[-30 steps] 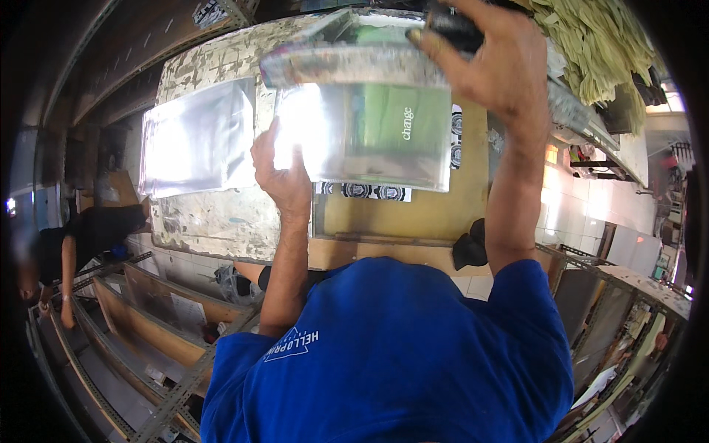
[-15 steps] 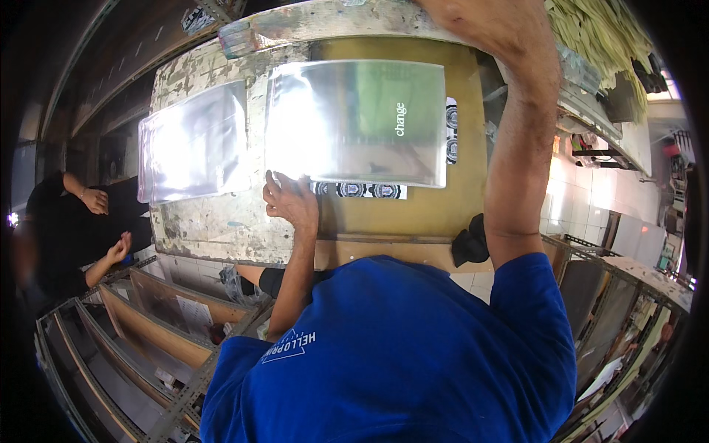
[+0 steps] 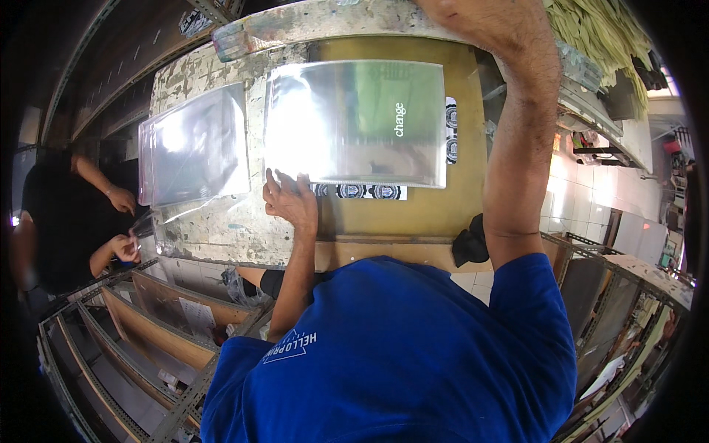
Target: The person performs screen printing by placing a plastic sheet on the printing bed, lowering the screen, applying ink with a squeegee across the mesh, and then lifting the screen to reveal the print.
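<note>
A clear plastic bag (image 3: 369, 159) with white lettering and glare on its left side lies flat on a yellowish board (image 3: 413, 218). My left hand (image 3: 290, 203) rests at its near left corner, fingers apart and fingertips touching the edge. Past the far right of the bag reaches my right hand (image 3: 476, 21); the upper edge of the picture cuts it off, so its fingers and anything in them are hidden. Strips with black-and-white round patterns (image 3: 369, 192) show along the bag's near side and at its right side (image 3: 451, 131).
To the left, a stack of clear plastic bags (image 3: 196, 151) lies on the paint-stained table (image 3: 214, 232). A co-worker's hands (image 3: 124, 247) are at its near left corner. Wooden-edged screens stand in a metal rack (image 3: 159, 336) below. Yellowish sheets (image 3: 598, 44) hang at far right.
The co-worker's hands have moved to the left stack, and a clear bag's near corner now lifts toward them. Both my hands stay almost where they were.
</note>
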The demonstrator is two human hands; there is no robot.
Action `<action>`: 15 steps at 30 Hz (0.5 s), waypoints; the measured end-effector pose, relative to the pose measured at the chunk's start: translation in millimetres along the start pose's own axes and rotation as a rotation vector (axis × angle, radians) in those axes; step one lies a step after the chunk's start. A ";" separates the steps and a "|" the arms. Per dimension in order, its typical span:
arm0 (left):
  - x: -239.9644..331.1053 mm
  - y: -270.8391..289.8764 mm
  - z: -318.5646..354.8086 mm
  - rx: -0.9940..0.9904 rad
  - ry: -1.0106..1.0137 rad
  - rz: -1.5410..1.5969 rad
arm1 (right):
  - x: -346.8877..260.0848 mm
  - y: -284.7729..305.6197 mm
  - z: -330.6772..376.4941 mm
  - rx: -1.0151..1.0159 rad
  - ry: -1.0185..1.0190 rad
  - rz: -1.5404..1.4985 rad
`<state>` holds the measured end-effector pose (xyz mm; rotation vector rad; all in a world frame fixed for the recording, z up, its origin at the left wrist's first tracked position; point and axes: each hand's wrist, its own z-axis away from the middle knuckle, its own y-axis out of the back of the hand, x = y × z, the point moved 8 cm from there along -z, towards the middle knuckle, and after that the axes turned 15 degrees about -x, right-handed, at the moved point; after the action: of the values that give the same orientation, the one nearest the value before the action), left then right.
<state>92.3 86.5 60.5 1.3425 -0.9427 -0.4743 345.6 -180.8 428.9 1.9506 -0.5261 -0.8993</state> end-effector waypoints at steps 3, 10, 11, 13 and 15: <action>0.1 -2.2 0.1 0.014 0.004 -0.024 | -2.2 4.1 1.5 0.019 0.016 0.031; 2.3 -1.4 -4.2 0.012 -0.065 0.034 | -13.5 6.8 6.5 0.030 0.043 0.056; 5.6 1.0 -3.8 0.029 -0.070 0.046 | -14.4 7.5 7.8 0.043 0.044 0.079; 9.6 6.6 -3.4 0.053 -0.059 0.231 | -9.2 5.2 6.1 0.025 0.019 0.062; 10.7 12.7 -4.0 0.075 -0.031 0.565 | -0.1 -0.2 0.1 -0.040 -0.031 -0.017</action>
<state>98.7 83.4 76.0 1.0717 -1.3166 -0.0257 345.5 -180.7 428.7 1.9104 -0.5064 -0.9458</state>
